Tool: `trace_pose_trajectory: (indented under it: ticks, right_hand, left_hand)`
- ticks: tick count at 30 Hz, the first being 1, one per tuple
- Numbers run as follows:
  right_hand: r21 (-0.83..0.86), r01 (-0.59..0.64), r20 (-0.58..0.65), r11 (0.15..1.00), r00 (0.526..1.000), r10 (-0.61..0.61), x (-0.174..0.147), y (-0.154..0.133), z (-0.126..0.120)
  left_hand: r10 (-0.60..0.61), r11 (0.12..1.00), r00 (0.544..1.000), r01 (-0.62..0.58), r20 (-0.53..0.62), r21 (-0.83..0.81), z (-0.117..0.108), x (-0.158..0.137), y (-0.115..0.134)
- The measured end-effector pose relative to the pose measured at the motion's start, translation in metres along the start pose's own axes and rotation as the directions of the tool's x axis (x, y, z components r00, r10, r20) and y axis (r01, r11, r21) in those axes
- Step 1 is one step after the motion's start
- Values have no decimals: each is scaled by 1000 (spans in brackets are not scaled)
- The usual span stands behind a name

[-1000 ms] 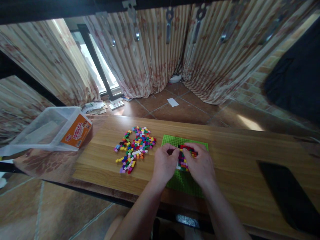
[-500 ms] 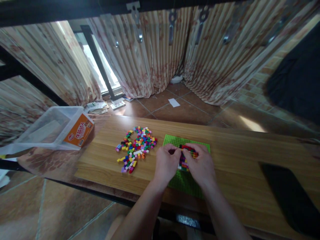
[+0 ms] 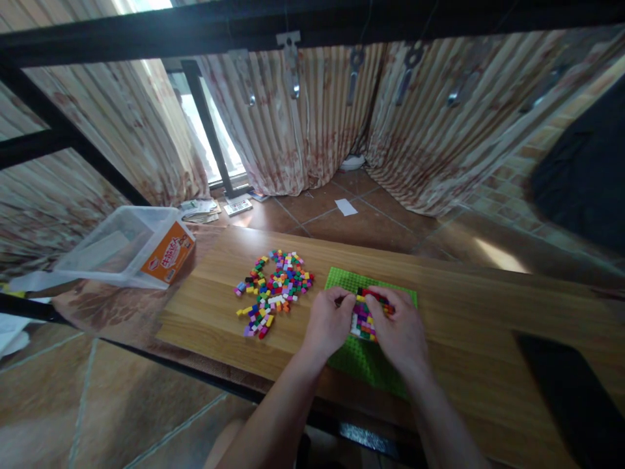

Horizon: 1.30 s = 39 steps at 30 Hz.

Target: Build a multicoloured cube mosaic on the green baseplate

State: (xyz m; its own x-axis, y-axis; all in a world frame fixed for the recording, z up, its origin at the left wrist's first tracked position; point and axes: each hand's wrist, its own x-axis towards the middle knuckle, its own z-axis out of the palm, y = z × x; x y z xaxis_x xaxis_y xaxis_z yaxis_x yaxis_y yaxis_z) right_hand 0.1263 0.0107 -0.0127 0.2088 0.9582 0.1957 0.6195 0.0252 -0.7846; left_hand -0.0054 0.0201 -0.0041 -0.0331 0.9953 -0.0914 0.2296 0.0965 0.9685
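Observation:
A patch of small coloured toy bricks (image 3: 364, 320) covers part of the green studded baseplate (image 3: 364, 361) on the wooden board. From the left, my left hand (image 3: 331, 319) reaches to the patch, thumb and forefinger closed together at its upper left edge; whatever is between them is hidden. My right hand (image 3: 400, 322) curls over the patch's right side, its thumb on the bricks and its fingers bent round the upper right part. Both hands cover some of the bricks. Left of the baseplate lies a loose pile of mixed toy bricks (image 3: 283, 277).
A clear plastic box (image 3: 122, 260) with an orange label stands at the left. On the right of the wooden board (image 3: 459, 339) lies a dark flat object (image 3: 566, 384). A black bar (image 3: 312, 26) with hanging metal clips crosses above. Patterned curtains (image 3: 303, 130) hang behind.
The view has shifted, so everything appears a little further right. My right thumb has moved off to the right, and more of the brick patch shows between my hands.

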Motion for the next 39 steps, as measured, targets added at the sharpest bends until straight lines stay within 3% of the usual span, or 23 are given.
trace_pose_trajectory:
  ticks: [3,9,15,21,30,39]
  right_hand:
    - [41,-8,6,999,1000,7,2,4,-5]
    - [-5,-43,3,999,999,43,5,13,-11]
    - [22,-4,109,1000,994,1,6,18,-10]
    - [45,19,159,999,987,-26,9,16,-7]
    - [44,-5,143,999,990,-1,9,18,-6]
    - [63,5,154,998,988,-14,10,18,-5]
  left_hand:
    - [50,997,999,-50,8,59,-17,1,0]
    - [49,972,988,-14,-144,233,-70,10,-6]
    - [25,820,978,99,-209,563,-102,6,-14]
    - [118,639,990,-18,-74,769,-94,3,-14]
    - [258,483,966,-98,-34,870,-74,28,-14]
    - [251,456,968,-95,-25,885,-70,36,-19]
